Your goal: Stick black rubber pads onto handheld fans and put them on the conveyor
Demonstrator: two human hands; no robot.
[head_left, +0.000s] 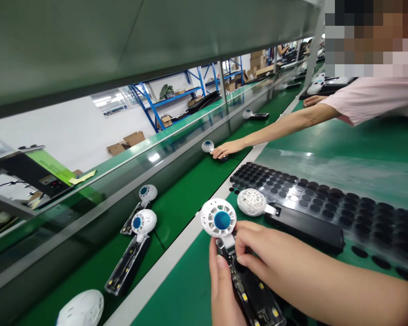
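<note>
A device with a round white vented head, a blue disc at its centre and an open black body showing a circuit board point(243, 280) is held over the green work surface. My left hand point(222, 285) wraps the body from the left, its thumb along the edge. Above it my right hand point(255, 249) has its fingers pinched at the body just below the head, on a small dark round piece partly hidden by the fingers. Right behind lies another device point(251, 202) with a white lattice head and a closed black handle point(306, 226).
A clear sheet of black discs point(326, 199) lies at the right. On the green conveyor point(177, 203) at the left rest several similar devices point(131, 258). Another person's hand point(229, 148) touches one farther up the belt. A grey panel point(88, 40) hangs overhead.
</note>
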